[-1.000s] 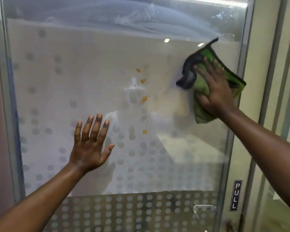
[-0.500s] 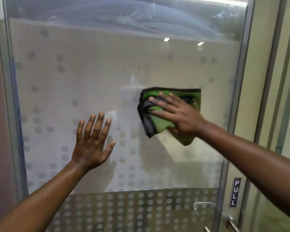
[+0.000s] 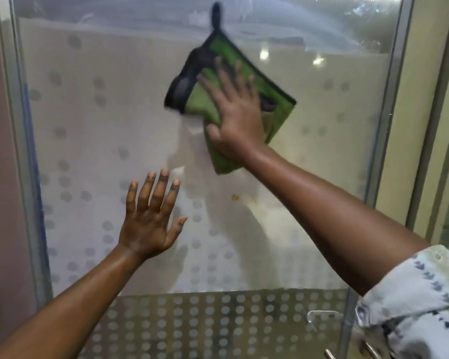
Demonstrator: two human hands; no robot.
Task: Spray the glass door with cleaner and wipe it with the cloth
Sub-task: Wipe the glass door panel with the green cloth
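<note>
The glass door (image 3: 94, 130), frosted with a dot pattern, fills the view. My right hand (image 3: 233, 115) presses a green cloth with black trim (image 3: 275, 104) flat against the glass in the upper middle, fingers spread and straight; the cloth is blurred by motion. My left hand (image 3: 151, 218) rests flat on the glass lower left of it, fingers spread. A small orange spot (image 3: 235, 197) sits on the glass below the cloth. No spray bottle is in view.
A metal frame (image 3: 389, 125) borders the door on the right, with a beige wall panel (image 3: 423, 99) beyond it. A metal door handle (image 3: 322, 317) shows at the lower right, partly behind my patterned sleeve (image 3: 420, 301).
My right hand swept the cloth from the upper right down to the middle, then back up. The orange spots in the middle are gone but one. My left hand stayed put.
</note>
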